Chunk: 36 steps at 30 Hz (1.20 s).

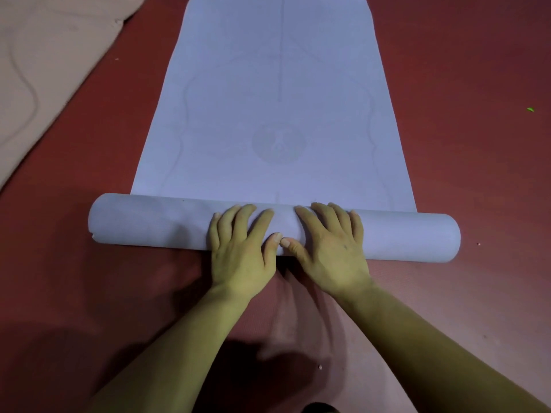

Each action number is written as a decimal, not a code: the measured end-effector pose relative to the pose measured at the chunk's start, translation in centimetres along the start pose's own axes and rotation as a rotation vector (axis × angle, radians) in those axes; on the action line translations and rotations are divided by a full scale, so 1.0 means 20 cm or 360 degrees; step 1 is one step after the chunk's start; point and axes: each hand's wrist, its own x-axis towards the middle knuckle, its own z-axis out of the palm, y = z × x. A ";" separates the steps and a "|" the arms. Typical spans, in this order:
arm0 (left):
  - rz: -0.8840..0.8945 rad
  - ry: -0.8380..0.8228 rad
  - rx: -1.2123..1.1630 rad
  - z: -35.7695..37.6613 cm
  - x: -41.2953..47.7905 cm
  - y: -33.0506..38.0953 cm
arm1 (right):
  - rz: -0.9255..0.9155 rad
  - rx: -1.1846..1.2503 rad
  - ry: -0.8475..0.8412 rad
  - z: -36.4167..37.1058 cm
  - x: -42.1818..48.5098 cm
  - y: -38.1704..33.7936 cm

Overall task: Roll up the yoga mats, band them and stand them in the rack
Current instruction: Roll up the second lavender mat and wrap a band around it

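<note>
A pale lilac yoga mat (274, 108) lies flat on the red floor and stretches away from me, with a faint round emblem and curved lines printed on it. Its near end is wound into a thick roll (149, 223) lying crosswise. My left hand (241, 248) and my right hand (331, 248) rest side by side on the middle of the roll, palms down, fingers spread over its top, thumbs almost touching. Neither hand grips around the roll; both press on it. No band or rack shows.
Red matting (477, 174) covers the floor on all sides. A beige padded mat or mattress (38, 73) lies at the far left, its edge running diagonally. A small green speck (530, 109) lies on the floor at the right.
</note>
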 end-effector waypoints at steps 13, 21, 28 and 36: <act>0.0031 0.0001 -0.0027 0.02 0.04 -0.05 | -0.0122 0.0002 0.0020 0.01 0.08 0.06; 0.0022 0.0063 0.0003 0.04 0.08 -0.03 | -0.0127 0.0047 0.0124 0.02 0.03 0.05; 0.0019 0.0058 0.0080 0.08 0.08 -0.02 | -0.0210 0.0006 0.0131 0.03 0.13 0.12; -0.0023 0.0022 0.0117 0.10 0.16 -0.01 | -0.0181 -0.0033 0.0107 0.02 0.12 0.12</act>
